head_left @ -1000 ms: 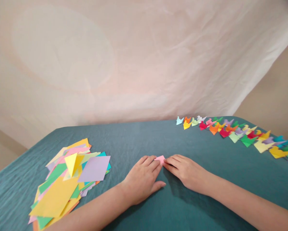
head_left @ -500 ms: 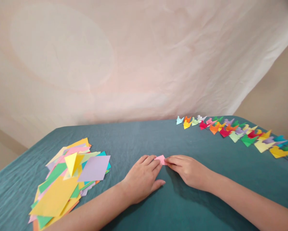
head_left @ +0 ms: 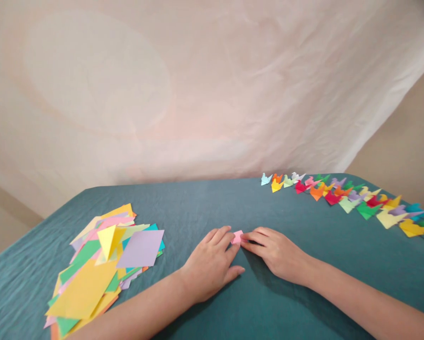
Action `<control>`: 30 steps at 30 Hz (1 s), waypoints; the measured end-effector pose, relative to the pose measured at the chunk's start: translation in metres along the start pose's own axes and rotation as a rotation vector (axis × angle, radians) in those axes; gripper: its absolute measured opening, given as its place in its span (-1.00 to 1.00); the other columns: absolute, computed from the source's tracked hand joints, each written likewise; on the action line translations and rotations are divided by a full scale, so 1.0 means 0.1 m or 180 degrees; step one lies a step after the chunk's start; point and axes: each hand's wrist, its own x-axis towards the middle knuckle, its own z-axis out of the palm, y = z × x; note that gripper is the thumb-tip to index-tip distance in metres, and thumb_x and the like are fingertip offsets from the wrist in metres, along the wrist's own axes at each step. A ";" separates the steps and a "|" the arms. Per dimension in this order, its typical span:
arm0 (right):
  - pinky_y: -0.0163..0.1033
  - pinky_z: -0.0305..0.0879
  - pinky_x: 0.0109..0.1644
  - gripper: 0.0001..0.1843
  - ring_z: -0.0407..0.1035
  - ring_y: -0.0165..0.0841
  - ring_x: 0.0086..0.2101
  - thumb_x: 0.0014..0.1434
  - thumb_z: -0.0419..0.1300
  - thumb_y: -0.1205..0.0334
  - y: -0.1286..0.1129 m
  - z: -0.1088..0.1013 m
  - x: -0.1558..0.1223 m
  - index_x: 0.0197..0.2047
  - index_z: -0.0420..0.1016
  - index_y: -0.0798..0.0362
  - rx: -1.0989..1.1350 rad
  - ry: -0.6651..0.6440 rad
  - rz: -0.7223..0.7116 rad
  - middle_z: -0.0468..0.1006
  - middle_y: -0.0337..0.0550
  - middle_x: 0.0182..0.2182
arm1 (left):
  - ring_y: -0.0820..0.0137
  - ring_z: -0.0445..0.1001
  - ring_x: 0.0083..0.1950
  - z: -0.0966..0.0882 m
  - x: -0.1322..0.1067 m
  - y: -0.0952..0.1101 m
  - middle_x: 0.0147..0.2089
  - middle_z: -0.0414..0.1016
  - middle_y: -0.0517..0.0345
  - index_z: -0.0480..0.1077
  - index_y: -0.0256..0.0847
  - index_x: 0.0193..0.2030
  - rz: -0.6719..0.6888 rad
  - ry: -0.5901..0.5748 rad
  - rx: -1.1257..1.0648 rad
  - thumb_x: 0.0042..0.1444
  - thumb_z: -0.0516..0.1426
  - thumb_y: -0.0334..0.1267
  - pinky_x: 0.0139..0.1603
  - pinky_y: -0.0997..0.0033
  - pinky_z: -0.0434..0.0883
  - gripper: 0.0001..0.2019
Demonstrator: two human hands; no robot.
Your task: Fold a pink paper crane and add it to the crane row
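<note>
A small folded pink paper (head_left: 237, 237) lies on the green cloth in front of me, between my two hands. My left hand (head_left: 213, 264) rests flat on the cloth with its thumb spread, and its fingertips press the paper's left side. On the other side, my right hand (head_left: 273, 250) has its thumb and fingers closed at the paper's right edge. Parts of the paper are hidden under the fingertips of both hands.
A loose pile of coloured paper sheets (head_left: 84, 288) lies to the left, with a purple sheet (head_left: 141, 248) on its right side. Several folded paper birds (head_left: 367, 210) stand in rows at the far right of the cloth-covered table (head_left: 197, 203). A pale fabric backdrop (head_left: 212, 94) hangs behind.
The fingers of both hands have shifted slightly on the pink paper, with the right fingers now a little further apart. The whole view has tilted up slightly.
</note>
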 end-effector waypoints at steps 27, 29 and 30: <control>-0.14 0.33 -0.09 -0.67 0.28 -0.29 -0.11 0.22 0.02 0.39 0.01 -0.05 0.04 0.04 0.38 0.05 -0.0107 -0.0149 -0.0002 0.45 -0.03 -0.07 | 0.27 0.21 0.14 -0.04 -0.03 -0.12 -0.05 0.37 0.03 0.34 -0.25 -0.05 -0.0089 0.0129 -0.0230 0.08 0.00 -0.46 0.17 0.22 0.17 -0.71; -0.14 0.33 -0.09 -0.67 0.28 -0.29 -0.12 0.22 0.02 0.39 0.01 -0.05 0.04 0.04 0.38 0.05 -0.0111 -0.0159 -0.0003 0.45 -0.04 -0.09 | 0.29 0.23 0.13 -0.01 -0.02 -0.14 -0.03 0.37 0.04 0.30 -0.24 -0.01 -0.0074 0.0203 -0.0272 0.09 -0.02 -0.48 0.15 0.23 0.20 -0.68; -0.14 0.33 -0.09 -0.66 0.28 -0.29 -0.12 0.22 0.02 0.39 0.01 -0.05 0.05 0.05 0.38 0.06 -0.0112 -0.0172 0.0001 0.45 -0.03 -0.09 | 0.29 0.22 0.13 0.00 -0.02 -0.13 -0.02 0.36 0.04 0.29 -0.24 0.02 -0.0034 0.0210 -0.0272 0.09 -0.02 -0.47 0.15 0.23 0.20 -0.66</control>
